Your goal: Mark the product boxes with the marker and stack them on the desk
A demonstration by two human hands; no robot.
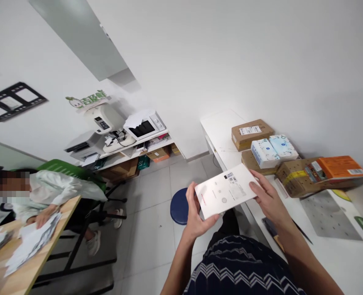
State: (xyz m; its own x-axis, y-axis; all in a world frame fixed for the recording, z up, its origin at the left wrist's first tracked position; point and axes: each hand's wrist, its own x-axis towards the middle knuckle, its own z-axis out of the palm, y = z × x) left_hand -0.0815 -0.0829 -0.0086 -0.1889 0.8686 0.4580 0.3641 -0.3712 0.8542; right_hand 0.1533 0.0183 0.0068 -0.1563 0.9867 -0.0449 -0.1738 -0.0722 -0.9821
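You held a flat white box in front of you with both hands, above the gap between your lap and the white counter on your right. Your left hand was closed on the box's lower left corner, thumb across the top face and fingers curled beneath it. Your right hand gripped the right edge, thumb laid on the top face near the upper corner and the other fingers hidden behind the box. The box was tilted, its right end higher than its left, and its upward face carried small printed labels and marks too fine to read. Just beyond the box, on the counter, a brown cardboard carton with a white label stood near the wall, and two packs of tissues rested on another carton just beside it. Farther right lay a taped cardboard box with an orange box on top of it. Below the white box, a round blue stool stood on the tiled floor. Well apart from you, at the left, another person in a light top sat at a wooden table with a hand on loose papers. Against the far wall, a shelf held a printer and a white microwave.
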